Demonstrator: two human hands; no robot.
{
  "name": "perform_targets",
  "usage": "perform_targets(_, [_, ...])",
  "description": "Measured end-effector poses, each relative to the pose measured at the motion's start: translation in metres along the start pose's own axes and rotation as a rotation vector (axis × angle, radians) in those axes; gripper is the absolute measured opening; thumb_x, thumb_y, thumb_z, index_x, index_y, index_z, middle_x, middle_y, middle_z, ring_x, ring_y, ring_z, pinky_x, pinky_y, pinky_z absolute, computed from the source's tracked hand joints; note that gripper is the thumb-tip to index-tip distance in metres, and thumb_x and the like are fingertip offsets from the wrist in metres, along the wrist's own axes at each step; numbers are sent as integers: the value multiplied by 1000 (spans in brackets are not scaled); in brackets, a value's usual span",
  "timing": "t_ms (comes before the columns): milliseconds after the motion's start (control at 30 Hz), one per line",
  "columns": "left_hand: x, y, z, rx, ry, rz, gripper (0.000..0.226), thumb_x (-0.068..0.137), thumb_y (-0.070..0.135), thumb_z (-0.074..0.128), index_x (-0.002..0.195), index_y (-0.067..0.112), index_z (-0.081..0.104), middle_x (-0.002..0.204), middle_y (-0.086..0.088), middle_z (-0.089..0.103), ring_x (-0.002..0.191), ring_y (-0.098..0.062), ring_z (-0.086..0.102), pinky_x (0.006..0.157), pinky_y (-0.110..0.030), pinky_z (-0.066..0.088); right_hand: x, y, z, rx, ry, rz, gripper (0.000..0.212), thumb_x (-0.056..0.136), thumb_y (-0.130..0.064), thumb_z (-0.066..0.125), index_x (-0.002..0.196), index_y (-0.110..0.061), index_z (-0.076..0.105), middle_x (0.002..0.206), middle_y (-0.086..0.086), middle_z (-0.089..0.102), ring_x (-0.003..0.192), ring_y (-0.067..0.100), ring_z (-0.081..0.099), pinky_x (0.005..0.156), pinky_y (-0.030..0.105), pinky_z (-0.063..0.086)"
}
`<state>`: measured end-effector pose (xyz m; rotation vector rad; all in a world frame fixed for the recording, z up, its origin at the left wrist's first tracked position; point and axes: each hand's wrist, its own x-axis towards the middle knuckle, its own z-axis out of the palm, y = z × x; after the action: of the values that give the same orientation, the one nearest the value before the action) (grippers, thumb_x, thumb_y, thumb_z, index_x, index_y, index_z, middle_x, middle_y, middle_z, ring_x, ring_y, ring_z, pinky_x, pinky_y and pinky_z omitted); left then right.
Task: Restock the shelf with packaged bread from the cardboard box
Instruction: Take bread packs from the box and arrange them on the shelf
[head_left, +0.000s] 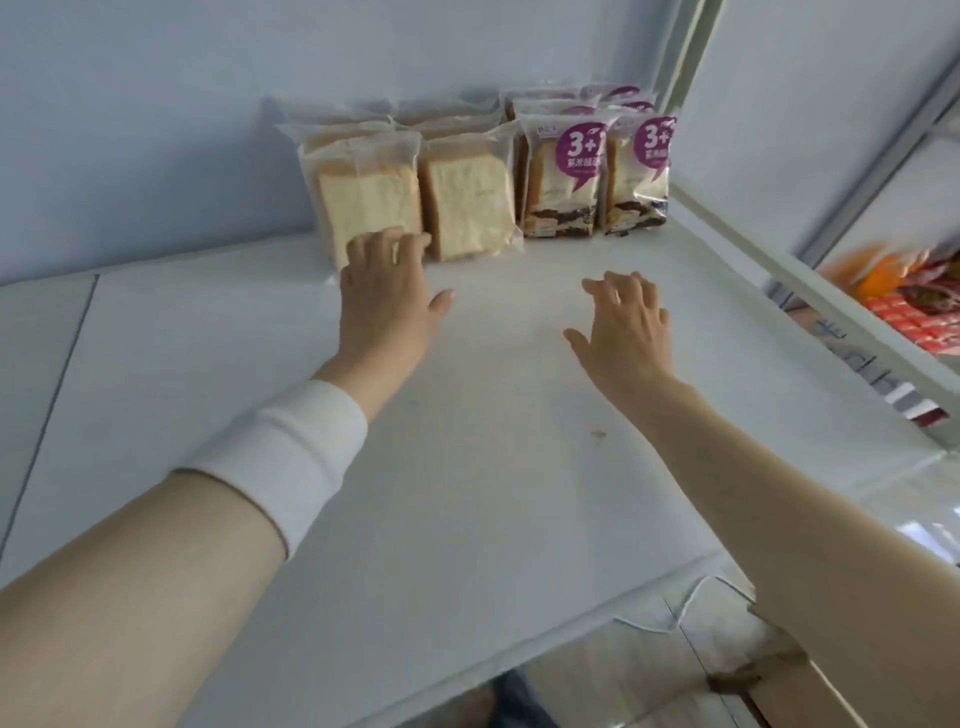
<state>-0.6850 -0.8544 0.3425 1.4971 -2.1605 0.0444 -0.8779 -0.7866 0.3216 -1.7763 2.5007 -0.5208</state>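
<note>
Several packs of sliced bread stand upright at the back of the white shelf (467, 415). A clear-wrapped toast pack (363, 192) is at the left, a second toast pack (470, 200) stands beside it, and purple-labelled packs (563, 182) are at the right. More packs stand in rows behind them. My left hand (387, 296) reaches forward with straight fingers, its fingertips touching the lower front of the leftmost toast pack. My right hand (623, 325) hovers over the shelf with spread, relaxed fingers and holds nothing. A corner of the cardboard box (789, 680) shows at the bottom right.
The shelf's back wall (156, 130) rises behind the bread. At the right a white upright frame (685, 78) borders the shelf, and beyond it a lower shelf holds red and orange packaged goods (914, 306). The shelf's front edge (649, 597) runs above the floor.
</note>
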Motion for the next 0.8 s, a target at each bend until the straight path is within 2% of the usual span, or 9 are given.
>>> perform_targets(67, [-19, 43, -7, 123, -191, 202, 51, 89, 34, 56, 132, 11, 41, 133, -14, 45, 123, -33, 40, 98, -41, 35, -33, 25, -18, -114, -58, 26, 56, 92, -31, 52, 142, -18, 30, 152, 8, 22, 144, 28, 8, 115, 45, 19])
perform_targets(167, [-46, 121, -9, 245, -371, 374, 45, 91, 29, 54, 130, 11, 42, 131, -14, 45, 120, -33, 42, 97, -41, 34, -84, 75, -49, -201, -81, 85, 54, 93, -26, 52, 141, -15, 29, 149, 13, 23, 142, 32, 11, 113, 49, 22])
perform_targets(267, [-80, 207, -1, 268, -405, 540, 39, 91, 20, 53, 128, 11, 44, 128, -13, 47, 117, -33, 44, 94, -40, 35, -134, 136, -78, -281, -75, 198, 54, 91, -19, 53, 140, -15, 29, 146, 16, 24, 138, 35, 17, 109, 51, 28])
perform_targets(367, [-123, 303, 15, 219, -409, 712, 38, 90, 23, 52, 126, 12, 44, 129, -14, 48, 117, -33, 44, 94, -41, 36, -185, 210, -102, -294, -121, 353, 50, 89, -15, 51, 135, -13, 34, 139, 17, 29, 134, 37, 21, 104, 52, 32])
perform_targets(467, [-175, 396, 50, 168, -524, 786, 35, 93, 22, 47, 125, 12, 44, 131, -14, 48, 122, -34, 42, 97, -43, 35, -245, 299, -113, -295, -218, 515, 45, 89, -11, 47, 133, -11, 36, 136, 17, 32, 131, 38, 25, 100, 51, 36])
perform_targets(567, [-225, 465, 97, 188, -658, 894, 36, 92, 26, 50, 124, 11, 45, 130, -16, 49, 123, -35, 42, 102, -47, 32, -311, 381, -109, -271, -323, 707, 46, 90, -10, 44, 134, -10, 35, 139, 19, 30, 135, 39, 21, 104, 55, 32])
perform_targets(667, [-262, 509, 144, 181, -742, 957, 33, 91, 25, 52, 120, 13, 46, 127, -14, 51, 122, -34, 43, 99, -45, 35, -359, 447, -95, -265, -401, 848, 45, 88, -7, 45, 132, -9, 37, 138, 19, 33, 134, 38, 22, 103, 56, 34])
perform_targets(800, [-288, 549, 214, 243, -884, 1022, 30, 90, 20, 51, 119, 12, 46, 126, -14, 51, 120, -33, 45, 97, -42, 36, -381, 506, -64, -242, -487, 932, 37, 90, -7, 41, 126, -8, 41, 133, 18, 38, 131, 38, 27, 100, 55, 37])
